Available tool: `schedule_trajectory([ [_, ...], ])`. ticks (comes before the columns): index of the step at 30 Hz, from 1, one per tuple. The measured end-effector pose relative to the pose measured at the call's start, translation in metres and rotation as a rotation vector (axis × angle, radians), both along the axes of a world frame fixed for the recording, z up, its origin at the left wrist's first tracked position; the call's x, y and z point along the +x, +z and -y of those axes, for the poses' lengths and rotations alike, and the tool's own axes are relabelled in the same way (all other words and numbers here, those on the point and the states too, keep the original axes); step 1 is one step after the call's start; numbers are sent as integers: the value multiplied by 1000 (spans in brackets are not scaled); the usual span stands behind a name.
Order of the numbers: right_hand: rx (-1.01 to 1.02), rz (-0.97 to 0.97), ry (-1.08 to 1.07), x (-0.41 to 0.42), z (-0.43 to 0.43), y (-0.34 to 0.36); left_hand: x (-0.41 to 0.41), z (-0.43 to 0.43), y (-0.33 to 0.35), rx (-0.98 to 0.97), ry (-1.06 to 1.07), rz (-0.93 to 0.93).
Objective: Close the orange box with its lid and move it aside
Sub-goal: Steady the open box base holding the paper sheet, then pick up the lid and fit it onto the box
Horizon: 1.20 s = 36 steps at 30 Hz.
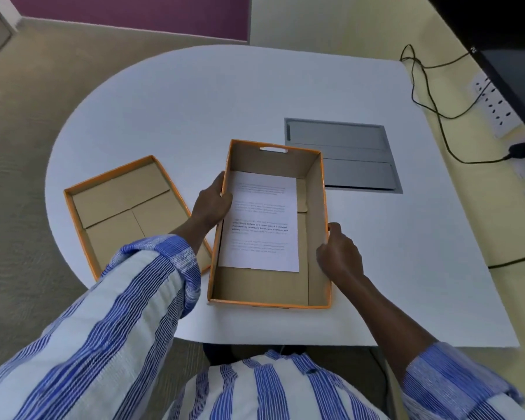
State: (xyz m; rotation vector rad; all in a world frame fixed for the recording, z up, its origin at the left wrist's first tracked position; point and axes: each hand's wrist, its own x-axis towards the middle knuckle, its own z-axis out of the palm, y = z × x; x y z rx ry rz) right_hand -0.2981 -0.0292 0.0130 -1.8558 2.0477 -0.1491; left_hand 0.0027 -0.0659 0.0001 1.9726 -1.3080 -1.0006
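Orange box [270, 300]: an open cardboard box with orange outer faces and rim and a plain brown inside is being kept on the white worktop [194, 110], near its front edge; a slot handle is cut into its far wall.
Printed sheet [259, 221]: a white page of text is lying flat on the box floor, toward the left wall.
Lid [125, 213]: it is lying upside down on the worktop just left of the box, brown inside facing up, orange rim showing; its near right corner is being covered by the left sleeve [128, 301].
Left hand [212, 203]: the box's left wall is being gripped at the rim, fingers curled over into the box.
Right hand [340, 253]: the right wall's rim is being pinched, the rest of the hand outside the box.
Grey hatch [346, 156]: it is set flush in the worktop, just behind and right of the box.
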Motion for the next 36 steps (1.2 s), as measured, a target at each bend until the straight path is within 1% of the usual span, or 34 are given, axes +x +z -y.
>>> schedule_trajectory([
  [7,1,-3,-25,1,-9,-6,-3,-11,-16,43,-5,-25],
  [9,-9,27,-30,4,-8,-1,-2,-11,-15,56,16,-32],
  [12,-110,49,-3,18,-1,15,5,-9,-10,36,76,-60],
  [14,-211,75,75,36,6,29,16,-7,-6,11,126,-62],
  [17,-314,219,239,80,17,49,46,-12,-5,-15,218,-56],
  [20,-303,340,402,137,22,58,86,-32,-11,-27,303,7],
  [23,-287,402,564,196,20,58,126,-65,-21,1,414,40],
  [26,-198,377,719,248,12,44,159,-107,-33,36,526,99],
  [30,55,284,798,296,0,11,183,-157,-46,105,673,200],
  [32,180,192,794,309,-4,-9,188,-176,-52,138,712,210],
  [36,372,29,682,317,-9,-46,189,-204,-70,242,754,137],
])
